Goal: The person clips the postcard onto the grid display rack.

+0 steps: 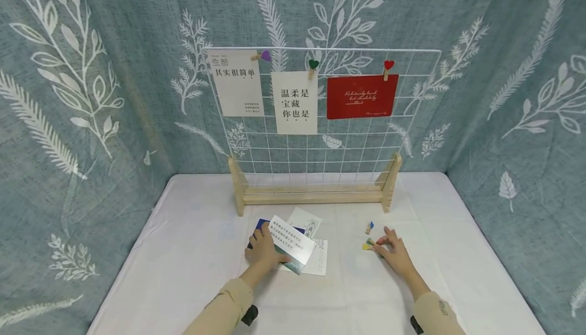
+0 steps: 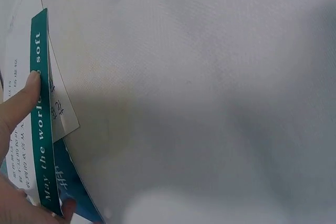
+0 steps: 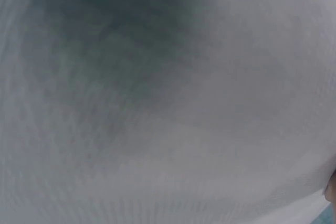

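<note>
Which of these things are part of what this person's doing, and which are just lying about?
Seemingly part of the job:
White-and-green card, held in the left hand
Loose cards beneath it
Small clips by the right hand
Wire rack with three clipped cards

Seemingly just surroundings:
Leafy curtain
White tablecloth
Black object by the left sleeve

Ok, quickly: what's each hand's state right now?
Left hand: holding a white-and-green rectangular paper card.
Right hand: at small yellow and green clips; whether gripping cannot be told.
</note>
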Action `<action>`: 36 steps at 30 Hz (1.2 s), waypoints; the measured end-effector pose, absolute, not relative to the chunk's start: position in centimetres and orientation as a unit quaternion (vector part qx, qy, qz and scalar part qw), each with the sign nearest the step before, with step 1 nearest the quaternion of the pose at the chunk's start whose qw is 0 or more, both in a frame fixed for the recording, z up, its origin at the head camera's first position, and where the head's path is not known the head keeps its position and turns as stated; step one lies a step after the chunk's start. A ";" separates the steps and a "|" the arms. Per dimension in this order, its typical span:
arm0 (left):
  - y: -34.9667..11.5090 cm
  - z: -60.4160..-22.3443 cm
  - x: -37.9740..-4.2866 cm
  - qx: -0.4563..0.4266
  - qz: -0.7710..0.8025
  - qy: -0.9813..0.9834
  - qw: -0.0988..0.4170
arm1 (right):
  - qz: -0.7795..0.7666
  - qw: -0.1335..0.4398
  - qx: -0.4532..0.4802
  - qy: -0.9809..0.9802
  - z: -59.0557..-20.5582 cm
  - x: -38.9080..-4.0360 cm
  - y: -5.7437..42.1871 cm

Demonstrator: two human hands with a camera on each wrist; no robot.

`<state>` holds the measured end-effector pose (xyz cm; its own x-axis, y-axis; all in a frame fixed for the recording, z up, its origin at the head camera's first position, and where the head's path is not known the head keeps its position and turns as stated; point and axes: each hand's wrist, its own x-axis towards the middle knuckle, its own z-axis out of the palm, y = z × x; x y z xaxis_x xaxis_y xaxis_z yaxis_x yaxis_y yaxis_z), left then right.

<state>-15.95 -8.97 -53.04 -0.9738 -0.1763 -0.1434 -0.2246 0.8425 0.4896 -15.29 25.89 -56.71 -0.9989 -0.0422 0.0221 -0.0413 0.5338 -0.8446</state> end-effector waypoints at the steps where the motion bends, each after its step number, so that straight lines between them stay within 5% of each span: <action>1: -9.0 -53.0 -16.0 -0.099 0.262 0.959 0.047 | -0.485 0.002 -0.024 0.874 -56.7 -15.3 25.9; 14: -9.8 -51.5 -16.5 -0.015 0.367 0.929 0.043 | -0.488 0.002 -0.038 0.872 -56.4 -15.6 25.9; 27: -10.2 -50.5 -16.4 0.046 0.446 0.883 0.139 | -0.470 -0.012 -0.025 0.882 -56.3 -14.6 25.5; 36: -9.5 -49.9 -16.8 0.026 0.482 0.864 0.141 | -0.466 -0.014 -0.021 0.885 -56.2 -15.0 25.7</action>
